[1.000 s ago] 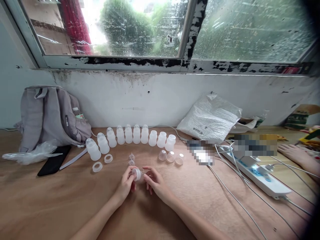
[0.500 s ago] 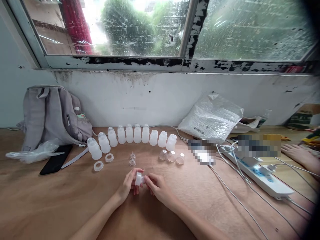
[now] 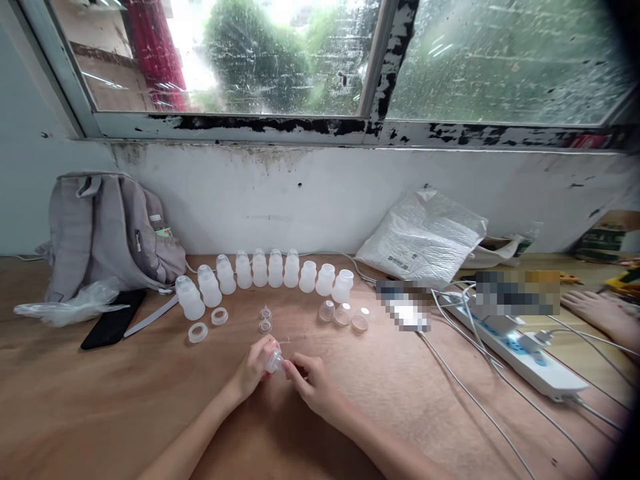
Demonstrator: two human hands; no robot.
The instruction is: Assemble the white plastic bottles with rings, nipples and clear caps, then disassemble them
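Observation:
My left hand is closed around a white screw ring with a clear bottle nipple in it. The thumb and forefinger of my right hand pinch the nipple's tip from the right. Just beyond my hands, two clear nipples lie on the table. Two white screw rings rest to the left, and three translucent caps to the right. Behind them curves a row of frosted baby bottles. Those at the left and middle wear clear caps; the three at the right end stand uncovered.
A grey backpack, a plastic bag and a black phone-like slab sit at the left. A silvery mailing bag leans on the wall. Cables and a power strip cross the right, near another person's hand.
My left hand has turned the ring and nipple, and its fingers now cover more of the ring. My right hand has shifted slightly, still pinching the nipple's tip.

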